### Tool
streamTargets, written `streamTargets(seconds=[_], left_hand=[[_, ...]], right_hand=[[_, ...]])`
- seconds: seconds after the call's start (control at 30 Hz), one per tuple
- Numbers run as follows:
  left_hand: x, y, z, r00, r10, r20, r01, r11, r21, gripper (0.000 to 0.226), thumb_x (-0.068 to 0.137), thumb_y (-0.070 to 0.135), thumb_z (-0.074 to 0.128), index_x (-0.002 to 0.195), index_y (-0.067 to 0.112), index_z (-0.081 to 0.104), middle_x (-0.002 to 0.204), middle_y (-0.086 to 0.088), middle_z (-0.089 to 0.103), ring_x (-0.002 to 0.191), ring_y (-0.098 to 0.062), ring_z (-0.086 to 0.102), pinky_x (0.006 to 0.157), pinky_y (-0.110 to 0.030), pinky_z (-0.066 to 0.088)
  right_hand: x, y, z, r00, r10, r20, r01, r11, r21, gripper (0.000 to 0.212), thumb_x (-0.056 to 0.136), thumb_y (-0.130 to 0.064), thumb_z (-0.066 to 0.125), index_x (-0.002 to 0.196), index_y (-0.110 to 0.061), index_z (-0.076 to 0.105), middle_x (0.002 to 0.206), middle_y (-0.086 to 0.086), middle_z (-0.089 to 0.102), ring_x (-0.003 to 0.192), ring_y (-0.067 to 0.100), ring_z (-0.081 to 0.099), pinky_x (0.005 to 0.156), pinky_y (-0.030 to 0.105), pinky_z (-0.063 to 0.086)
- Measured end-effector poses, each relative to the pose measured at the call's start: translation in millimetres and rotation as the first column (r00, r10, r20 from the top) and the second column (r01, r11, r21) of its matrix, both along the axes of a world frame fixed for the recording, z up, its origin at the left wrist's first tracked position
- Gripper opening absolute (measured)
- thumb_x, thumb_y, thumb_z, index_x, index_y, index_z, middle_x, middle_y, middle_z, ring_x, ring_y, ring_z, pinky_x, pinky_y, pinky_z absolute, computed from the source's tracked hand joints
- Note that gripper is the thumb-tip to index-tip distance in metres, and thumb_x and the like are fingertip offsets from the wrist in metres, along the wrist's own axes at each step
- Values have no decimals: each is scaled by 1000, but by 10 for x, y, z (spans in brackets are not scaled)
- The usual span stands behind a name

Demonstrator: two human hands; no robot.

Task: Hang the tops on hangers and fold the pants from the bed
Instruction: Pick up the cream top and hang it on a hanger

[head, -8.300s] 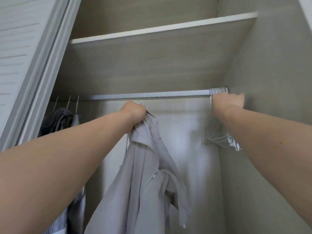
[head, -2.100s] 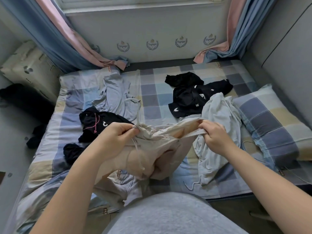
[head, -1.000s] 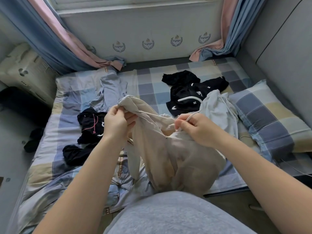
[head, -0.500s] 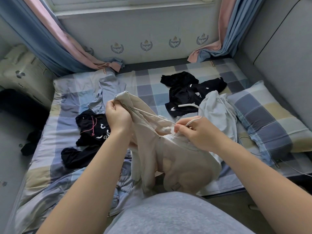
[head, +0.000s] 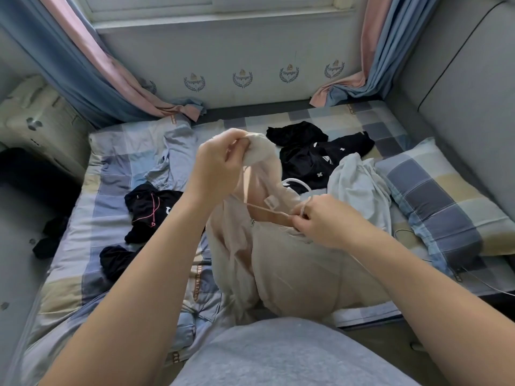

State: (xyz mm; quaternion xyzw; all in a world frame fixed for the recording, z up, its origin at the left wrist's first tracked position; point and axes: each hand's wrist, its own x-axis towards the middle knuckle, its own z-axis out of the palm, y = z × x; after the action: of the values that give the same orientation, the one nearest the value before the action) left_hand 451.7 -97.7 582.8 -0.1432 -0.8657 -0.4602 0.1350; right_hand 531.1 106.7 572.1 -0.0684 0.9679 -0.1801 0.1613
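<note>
The beige top hangs over the bed between both hands, its length dropping toward the person. The left hand pinches the bunched collar up high. The right hand, lower and nearer the neck opening, grips a white hanger — its arm probably must slide leftward inside.

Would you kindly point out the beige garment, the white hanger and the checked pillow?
beige garment (head: 292, 271), head view, on its hanging lower panel.
white hanger (head: 302, 184), head view, on its curved hook.
checked pillow (head: 440, 201), head view, on its top face.
</note>
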Motion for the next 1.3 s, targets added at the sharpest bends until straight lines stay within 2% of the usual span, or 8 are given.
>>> streamTargets(seconds=[0.17, 0.4, 0.6, 0.77, 0.97, 1.07, 1.17, 1.3], left_hand=[[34, 35, 130, 984, -106, 143, 119, 989, -90, 17, 98, 17, 59, 95, 17, 75, 76, 15, 66, 66, 0, 54, 64, -18, 40], [131, -60, 148, 973, -78, 219, 83, 996, -15, 13, 94, 20, 66, 98, 25, 77, 78, 10, 67, 62, 0, 55, 60, -10, 42], [204, -139, 15, 994, 14, 112, 14, 969, -245, 36, 88, 52, 61, 118, 34, 69, 125, 12, 54, 131, -19, 38, 110, -44, 32], [193, -134, -105, 994, -105, 11, 101, 922, -374, 21, 96, 35, 65, 109, 21, 74, 104, 1, 69, 105, -30, 57, 100, -46, 40], [166, -60, -210, 999, 35, -26, -41, 937, -348, 45, 86, 52, 70, 122, 27, 62, 120, 2, 55, 119, -29, 43, 105, -49, 36], [167, -42, -284, 975, 202, 92, -178, 958, -226, 64, 74, 68, 70, 116, 24, 53, 119, -1, 53, 116, -25, 48, 98, -44, 42], [190, 98, -374, 929, -63, 364, 39, 997, 71, 31, 81, 46, 77, 94, 25, 59, 93, 10, 65, 88, -3, 63, 76, -27, 49], [171, 344, -274, 940, -126, 318, -8, 921, 388, 21, 100, 24, 58, 80, 19, 57, 72, 3, 60, 62, -2, 54, 61, -23, 45]], right_hand=[[-155, -61, 177, 966, -91, -244, 72, 994, -85, 33, 98, -39, 50, 80, -19, 69, 75, 1, 65, 77, 27, 60, 65, 38, 51], [-201, 38, 191, 977, -171, -125, 137, 960, -243, 32, 98, -32, 56, 68, -30, 67, 48, -11, 55, 48, 6, 50, 51, 24, 31], [-125, 18, 270, 964, -205, -167, 109, 883, -456, 26, 98, -27, 60, 80, -15, 76, 55, 16, 56, 45, 13, 39, 50, 30, 33], [-40, 10, 341, 963, -225, -150, 90, 790, -606, 28, 100, -22, 59, 75, -19, 70, 66, 28, 58, 51, 26, 44, 50, 42, 38], [147, 136, 276, 923, -358, -138, 185, 730, -658, 28, 101, -18, 58, 80, -8, 72, 49, -12, 50, 41, 6, 36, 47, 18, 32], [264, 191, 276, 876, -465, -125, 253, 666, -702, 28, 102, -20, 58, 84, -5, 72, 45, -9, 35, 39, 6, 26, 44, 17, 26], [386, 157, 305, 846, -521, -117, 286, 628, -724, 29, 102, -20, 57, 84, -4, 72, 52, 7, 30, 40, 6, 23, 42, 18, 23], [557, 160, 378, 779, -610, -142, 376, 637, -674, 30, 103, -20, 56, 82, -8, 72, 54, 10, 32, 41, 8, 25, 44, 18, 25]])
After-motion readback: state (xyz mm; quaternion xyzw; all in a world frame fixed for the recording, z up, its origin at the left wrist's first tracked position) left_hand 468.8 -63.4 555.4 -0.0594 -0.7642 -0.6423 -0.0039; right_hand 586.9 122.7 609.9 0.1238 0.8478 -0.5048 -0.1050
